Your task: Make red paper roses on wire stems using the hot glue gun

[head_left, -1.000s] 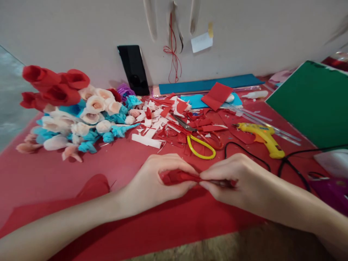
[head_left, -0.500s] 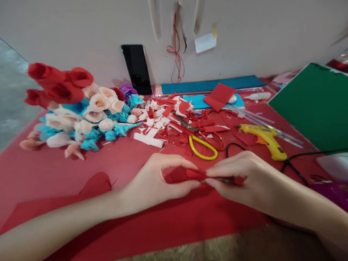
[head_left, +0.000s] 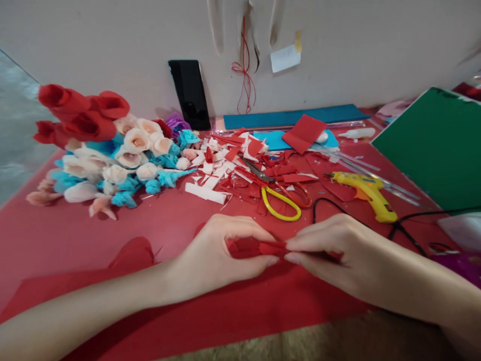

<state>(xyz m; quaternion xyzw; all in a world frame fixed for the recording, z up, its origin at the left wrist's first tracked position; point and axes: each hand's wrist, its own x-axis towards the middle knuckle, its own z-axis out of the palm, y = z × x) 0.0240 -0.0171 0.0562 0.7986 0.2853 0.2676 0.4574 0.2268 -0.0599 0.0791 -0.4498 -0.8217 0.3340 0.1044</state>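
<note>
A piece of red paper (head_left: 248, 246) is held between both hands above the front of the red table. My left hand (head_left: 229, 250) curls round it, with thumb and fingers pinching its edge. From the right, my right hand (head_left: 334, 250) pinches the same paper between thumb and fingers, its fingertips close to those of the left. Under the hands lies a large red sheet (head_left: 210, 321). Beyond them are scissors (head_left: 280, 203) with one yellow and one red handle, next to red and white paper scraps (head_left: 225, 155).
Red, cream and blue paper flowers (head_left: 120, 150) are heaped at the left. A phone (head_left: 190, 95) leans on the wall. To the right are a yellow glue gun (head_left: 366, 193), a black cable (head_left: 411, 238) and a green board (head_left: 432, 145).
Both hands have shifted only slightly, the right one a little to the right. The red paper stays pinched between them, slightly turned.
</note>
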